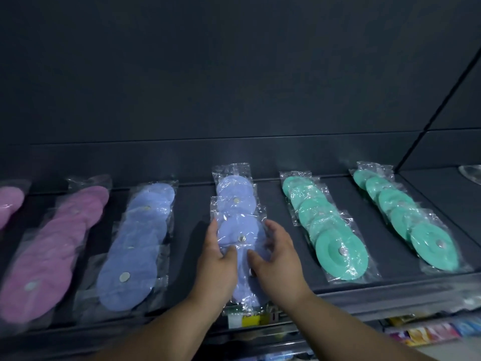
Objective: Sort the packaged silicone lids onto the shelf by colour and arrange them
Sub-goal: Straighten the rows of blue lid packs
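Observation:
On the dark shelf [194,204] the clear-bagged silicone lids lie in overlapping rows running front to back. Two pink rows [52,246] are at the left. A blue row [138,243] comes after them, then a middle blue row [235,191], and two green rows [330,230] at the right. Both hands are on the middle blue row. My left hand [217,259] grips the left edge of a packaged blue lid [240,229] with its thumb on top. My right hand [277,254] holds the right edge the same way. The front lids of that row are partly hidden by my hands.
The shelf's raised front rim [390,289] runs below the rows. A yellow label [247,320] sits under the rim. Colourful packets [426,332] lie on a lower shelf at bottom right. A clear item [471,173] shows at the far right edge.

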